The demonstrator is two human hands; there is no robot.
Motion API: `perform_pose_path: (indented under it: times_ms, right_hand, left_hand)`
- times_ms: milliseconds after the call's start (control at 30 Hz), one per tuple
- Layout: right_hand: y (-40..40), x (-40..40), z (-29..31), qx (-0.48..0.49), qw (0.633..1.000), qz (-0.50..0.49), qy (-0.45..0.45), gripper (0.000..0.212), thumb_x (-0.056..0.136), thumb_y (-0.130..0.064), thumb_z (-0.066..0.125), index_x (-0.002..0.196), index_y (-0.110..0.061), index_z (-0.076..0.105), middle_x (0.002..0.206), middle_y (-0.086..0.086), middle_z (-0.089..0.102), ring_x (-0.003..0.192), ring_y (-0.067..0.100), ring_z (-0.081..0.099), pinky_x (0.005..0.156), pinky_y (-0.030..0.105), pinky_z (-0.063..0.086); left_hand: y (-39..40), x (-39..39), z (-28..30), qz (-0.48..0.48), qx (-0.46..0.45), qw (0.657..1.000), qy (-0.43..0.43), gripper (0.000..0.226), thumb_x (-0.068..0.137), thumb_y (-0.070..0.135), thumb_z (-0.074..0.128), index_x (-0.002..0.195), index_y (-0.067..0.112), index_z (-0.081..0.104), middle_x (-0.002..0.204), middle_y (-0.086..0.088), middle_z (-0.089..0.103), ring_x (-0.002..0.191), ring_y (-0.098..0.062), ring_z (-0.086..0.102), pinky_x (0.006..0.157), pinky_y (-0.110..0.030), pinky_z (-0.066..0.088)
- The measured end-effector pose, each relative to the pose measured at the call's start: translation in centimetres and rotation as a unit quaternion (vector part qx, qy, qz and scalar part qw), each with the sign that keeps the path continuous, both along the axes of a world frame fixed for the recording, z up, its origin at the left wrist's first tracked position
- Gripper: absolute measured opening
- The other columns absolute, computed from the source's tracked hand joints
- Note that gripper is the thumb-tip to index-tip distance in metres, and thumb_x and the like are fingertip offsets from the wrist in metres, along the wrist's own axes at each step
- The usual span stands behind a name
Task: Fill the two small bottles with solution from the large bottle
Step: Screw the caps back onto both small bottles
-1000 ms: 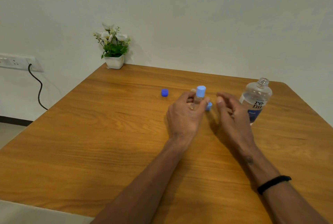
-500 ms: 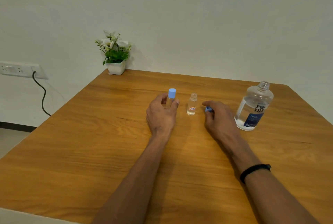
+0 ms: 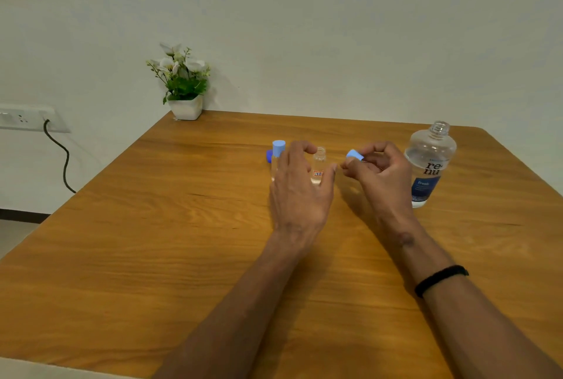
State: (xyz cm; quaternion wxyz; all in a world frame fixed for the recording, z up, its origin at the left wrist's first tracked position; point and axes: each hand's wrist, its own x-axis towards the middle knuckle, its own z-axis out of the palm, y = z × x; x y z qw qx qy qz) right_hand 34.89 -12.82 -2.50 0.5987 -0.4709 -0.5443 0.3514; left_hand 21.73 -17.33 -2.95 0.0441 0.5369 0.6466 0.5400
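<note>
In the head view, "re-nu" and "fresh" can be read on the large bottle (image 3: pixel 430 165), clear, uncapped and set upright at the table's (image 3: pixel 152 256) right. An open small bottle (image 3: pixel 318 165) with a red-framed label is loosely cupped by the left hand (image 3: pixel 300 193); whether it is gripped cannot be told. A capped small bottle (image 3: pixel 277 159) stands just left. A light-blue cap (image 3: pixel 354 154) is pinched by the right hand (image 3: pixel 380 174).
</note>
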Motion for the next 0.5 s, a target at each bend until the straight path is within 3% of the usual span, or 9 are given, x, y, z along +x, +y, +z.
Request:
perform_pose_path:
  times_ms: [67,167,333,433,500]
  right_hand:
    - [0.11,0.01,-0.01,-0.011,0.999,0.009,0.043,0.021,0.087,-0.004,0.083,0.099,-0.009,0.066,0.097,0.017,0.078,0.089,0.029,0.081,0.086,0.044,0.067]
    - [0.22,-0.20,-0.37,0.007,1.000,-0.008,0.004,0.022,0.084,-0.017,0.090,0.090,-0.016,0.069,0.093,0.010,0.078,0.089,0.028,0.079,0.083,0.040,0.066]
    - [0.39,-0.29,-0.46,0.038,0.999,-0.011,-0.029,0.019,0.085,-0.015,0.089,0.085,-0.019,0.070,0.090,-0.005,0.076,0.079,0.004,0.072,0.077,0.024,0.060]
    - [0.28,-0.44,-0.48,0.040,0.999,-0.013,-0.022,0.023,0.086,-0.013,0.088,0.096,-0.021,0.069,0.098,-0.003,0.077,0.085,0.004,0.073,0.080,0.024,0.061]
    - [0.40,-0.45,-0.55,0.034,0.999,-0.011,-0.021,0.029,0.088,-0.014,0.086,0.109,-0.023,0.069,0.107,0.001,0.077,0.096,0.011,0.076,0.087,0.029,0.064]
  left_hand:
    - [-0.14,0.47,-0.38,-0.007,-0.031,1.000,-0.003,0.046,0.090,0.047,0.076,0.125,0.031,0.051,0.109,0.010,0.055,0.092,-0.011,0.056,0.070,-0.028,0.042]
    - [-0.20,0.50,-0.54,-0.017,-0.047,0.999,-0.016,0.054,0.090,0.046,0.076,0.133,0.029,0.047,0.119,0.006,0.056,0.094,-0.010,0.056,0.075,-0.032,0.046]
    - [0.20,0.35,-0.97,-0.033,-0.104,0.993,-0.034,0.070,0.094,0.045,0.073,0.151,0.025,0.038,0.138,-0.001,0.059,0.120,-0.020,0.060,0.094,-0.034,0.047]
    - [0.46,0.18,-1.09,-0.034,-0.117,0.992,-0.032,0.069,0.097,0.043,0.071,0.155,0.024,0.040,0.141,0.000,0.063,0.127,-0.021,0.060,0.100,-0.035,0.046]
    - [0.68,0.04,-1.18,-0.029,-0.109,0.993,-0.026,0.061,0.098,0.039,0.070,0.152,0.022,0.047,0.136,0.000,0.068,0.122,-0.021,0.064,0.097,-0.033,0.047]
